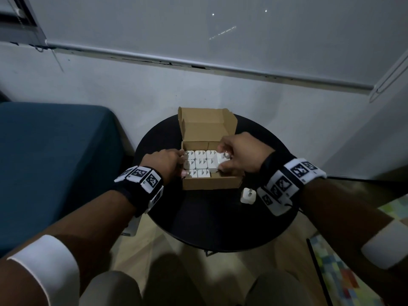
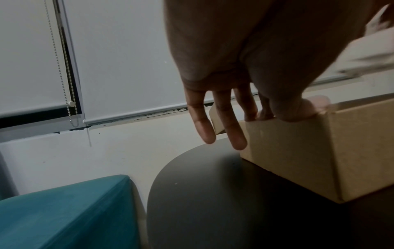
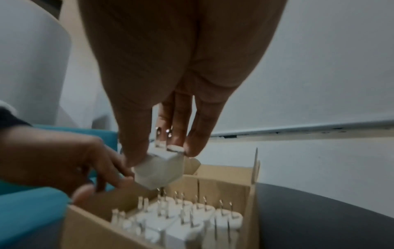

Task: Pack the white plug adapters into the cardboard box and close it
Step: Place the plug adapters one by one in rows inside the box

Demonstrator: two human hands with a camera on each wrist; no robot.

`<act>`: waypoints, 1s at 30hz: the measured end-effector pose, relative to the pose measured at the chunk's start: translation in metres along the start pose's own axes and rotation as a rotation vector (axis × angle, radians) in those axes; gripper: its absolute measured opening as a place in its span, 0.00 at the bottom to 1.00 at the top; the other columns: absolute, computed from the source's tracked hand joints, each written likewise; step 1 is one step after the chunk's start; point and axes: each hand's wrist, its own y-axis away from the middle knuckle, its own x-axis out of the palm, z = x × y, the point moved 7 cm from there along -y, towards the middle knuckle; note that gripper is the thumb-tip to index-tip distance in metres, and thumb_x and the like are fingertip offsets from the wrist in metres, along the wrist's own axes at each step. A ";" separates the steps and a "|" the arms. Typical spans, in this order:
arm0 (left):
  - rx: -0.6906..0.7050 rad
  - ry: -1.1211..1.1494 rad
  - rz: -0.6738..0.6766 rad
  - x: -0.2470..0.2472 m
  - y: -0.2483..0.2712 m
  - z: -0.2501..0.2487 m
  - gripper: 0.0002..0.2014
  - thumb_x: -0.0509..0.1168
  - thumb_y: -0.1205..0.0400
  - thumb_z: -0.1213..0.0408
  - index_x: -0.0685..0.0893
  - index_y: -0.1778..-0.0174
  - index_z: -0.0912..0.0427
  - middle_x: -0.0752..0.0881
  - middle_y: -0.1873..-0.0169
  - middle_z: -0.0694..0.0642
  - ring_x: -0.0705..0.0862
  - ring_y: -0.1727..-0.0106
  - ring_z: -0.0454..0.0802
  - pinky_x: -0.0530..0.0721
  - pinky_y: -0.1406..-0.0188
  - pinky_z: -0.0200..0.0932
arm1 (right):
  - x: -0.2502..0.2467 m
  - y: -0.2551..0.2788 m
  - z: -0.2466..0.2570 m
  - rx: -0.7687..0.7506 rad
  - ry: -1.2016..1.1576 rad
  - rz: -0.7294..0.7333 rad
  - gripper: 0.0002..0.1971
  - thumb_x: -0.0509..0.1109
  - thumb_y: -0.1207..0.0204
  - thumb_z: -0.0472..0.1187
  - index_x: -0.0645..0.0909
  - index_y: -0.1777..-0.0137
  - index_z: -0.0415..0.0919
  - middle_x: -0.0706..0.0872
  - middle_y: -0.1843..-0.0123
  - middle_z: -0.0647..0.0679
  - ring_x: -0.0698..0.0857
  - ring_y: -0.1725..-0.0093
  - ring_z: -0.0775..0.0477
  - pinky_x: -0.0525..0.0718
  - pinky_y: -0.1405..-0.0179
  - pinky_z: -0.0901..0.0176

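An open cardboard box point(image 1: 212, 183) stands on a round black table point(image 1: 220, 228), its lid point(image 1: 205, 124) raised at the back. Several white plug adapters point(image 1: 199, 164) stand packed inside, prongs up. My right hand point(image 1: 224, 159) pinches one more adapter point(image 3: 158, 170) by thumb and fingers just above the box's right side, clear of the packed adapters point(image 3: 183, 219). My left hand point(image 2: 266, 118) grips the box's left wall point(image 2: 287, 156), thumb on the near corner of the rim. One loose adapter point(image 1: 248, 195) lies on the table in front of the box, to its right.
A teal-covered surface point(image 1: 55, 162) sits close to the table's left. A white wall and roller blind point(image 1: 198, 29) rise behind. A colourful mat point(image 1: 344, 277) lies on the floor at the right. My knees are below the table's near edge.
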 end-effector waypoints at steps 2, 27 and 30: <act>-0.002 0.020 0.011 0.002 -0.002 0.002 0.29 0.65 0.21 0.42 0.72 0.22 0.41 0.74 0.21 0.46 0.77 0.25 0.54 0.79 0.34 0.58 | 0.007 -0.013 -0.004 0.037 0.019 0.008 0.18 0.81 0.31 0.48 0.82 0.44 0.47 0.78 0.56 0.60 0.82 0.51 0.53 0.77 0.55 0.63; 0.016 0.054 -0.017 0.005 -0.004 0.007 0.29 0.65 0.23 0.39 0.75 0.25 0.40 0.77 0.24 0.46 0.80 0.29 0.53 0.80 0.37 0.57 | 0.071 -0.050 -0.001 -0.030 0.280 0.225 0.08 0.74 0.26 0.34 0.87 0.49 0.45 0.85 0.43 0.47 0.85 0.46 0.45 0.85 0.43 0.49; 0.030 0.039 -0.016 0.005 -0.003 0.005 0.29 0.65 0.22 0.40 0.73 0.24 0.40 0.76 0.23 0.45 0.79 0.28 0.53 0.81 0.37 0.58 | 0.072 -0.049 -0.002 -0.033 0.290 0.225 0.10 0.72 0.24 0.33 0.87 0.47 0.47 0.85 0.42 0.48 0.85 0.44 0.45 0.84 0.42 0.48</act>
